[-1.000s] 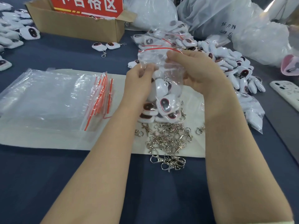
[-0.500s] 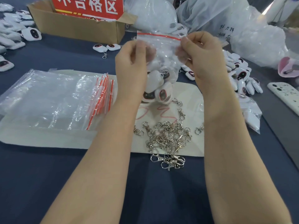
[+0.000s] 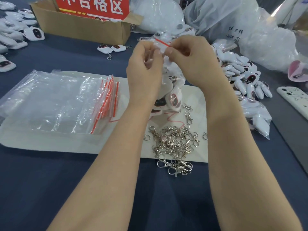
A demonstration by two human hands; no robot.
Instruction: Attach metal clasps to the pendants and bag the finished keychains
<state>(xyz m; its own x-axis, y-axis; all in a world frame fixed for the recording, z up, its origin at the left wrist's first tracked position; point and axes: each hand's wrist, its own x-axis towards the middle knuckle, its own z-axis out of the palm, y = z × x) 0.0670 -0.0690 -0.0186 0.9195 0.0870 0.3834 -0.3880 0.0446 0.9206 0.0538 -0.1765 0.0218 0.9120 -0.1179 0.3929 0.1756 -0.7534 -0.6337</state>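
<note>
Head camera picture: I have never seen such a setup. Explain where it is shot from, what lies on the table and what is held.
There is no machine here. One camera sits on a person's head and looks forward and down, so the two bare arms reach in from the bottom edge. The left hand and the right hand both pinch the red-striped top of a clear zip bag held above the table; pendants show inside it. On the dark blue table lies a pale mat. On it rest a stack of empty zip bags and a heap of metal clasps spilling over its near edge. Loose pendants are piled at the right, near a phone, and a cardboard box stands at the back.
</note>
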